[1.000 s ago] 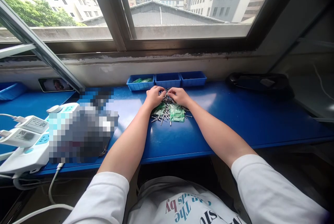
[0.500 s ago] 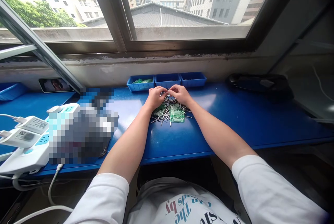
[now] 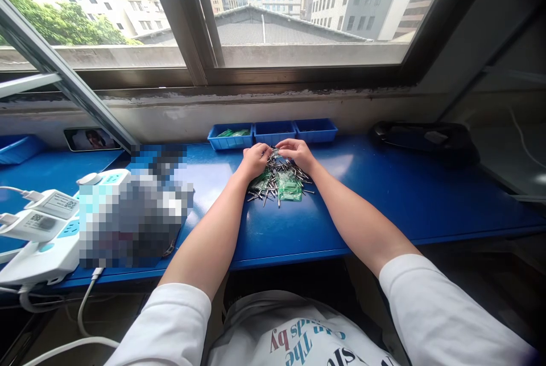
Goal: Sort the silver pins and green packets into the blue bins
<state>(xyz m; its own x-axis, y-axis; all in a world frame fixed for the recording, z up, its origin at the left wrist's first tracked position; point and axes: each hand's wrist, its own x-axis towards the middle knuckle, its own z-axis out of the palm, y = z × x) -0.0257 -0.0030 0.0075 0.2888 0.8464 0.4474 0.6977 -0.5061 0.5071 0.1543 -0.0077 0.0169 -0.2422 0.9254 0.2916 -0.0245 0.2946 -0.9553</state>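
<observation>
A loose pile of thin dark metal pins (image 3: 268, 187) lies on the blue table, with a green-tinted clear packet (image 3: 290, 187) on its near side. My left hand (image 3: 256, 160) is over the pile's far left part, fingers curled together; what they hold is too small to make out. My right hand (image 3: 296, 153) is just to its right, thumb and fingertips close together above the far end of the pile, also around something I cannot make out. A small gap separates the two hands.
Behind the hands stand three joined blue bins; the left bin (image 3: 230, 136) holds green packets. A white power strip (image 3: 46, 252) with plugs is at left, beside a blurred dark item. A dark case (image 3: 422, 137) rests at the back right, a phone (image 3: 91, 139) at the back left.
My hands were touching at the fingertips and have moved slightly apart, the right one shifting a little to the right. The pile looks much the same.
</observation>
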